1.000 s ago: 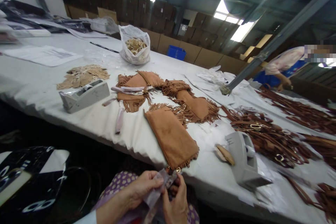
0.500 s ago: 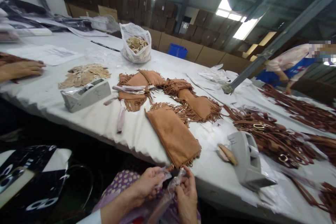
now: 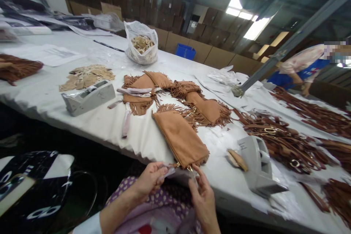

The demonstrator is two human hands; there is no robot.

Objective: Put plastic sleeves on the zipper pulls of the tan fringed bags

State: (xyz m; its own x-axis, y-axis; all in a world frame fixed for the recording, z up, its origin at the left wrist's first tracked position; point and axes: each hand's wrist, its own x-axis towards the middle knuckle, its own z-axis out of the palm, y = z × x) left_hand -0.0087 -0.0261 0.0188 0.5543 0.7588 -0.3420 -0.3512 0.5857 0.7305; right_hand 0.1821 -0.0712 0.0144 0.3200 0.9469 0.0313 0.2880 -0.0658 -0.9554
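A tan suede pouch (image 3: 182,137) with fringed edges lies on the near table edge, its zipped side toward my lap. My left hand (image 3: 151,180) is closed, pinching clear plastic film (image 3: 169,171) beside the pouch's zipper end. Close to the gold clasp (image 3: 189,168) at the pouch's corner, my right hand (image 3: 203,195) has thumb and forefinger closed on a bit of clear film; its other fingers are partly hidden. Beyond the pouch lie more fringed tan bags (image 3: 207,109), one with a film-wrapped strap (image 3: 135,92) across it.
Grey tape dispensers stand left (image 3: 89,97) and right (image 3: 260,168). A pile of tan pieces (image 3: 87,76), a plastic bag (image 3: 142,45) of scraps and brown straps (image 3: 276,140) share the table. Another person's hand rests on brown fringe (image 3: 23,67) at left. A co-worker (image 3: 300,64) bends at far right.
My hands have moved up and farther apart, the right one shifting right. The long film-wrapped strap between them has dropped away from view. The other person's hand at left has drawn back.
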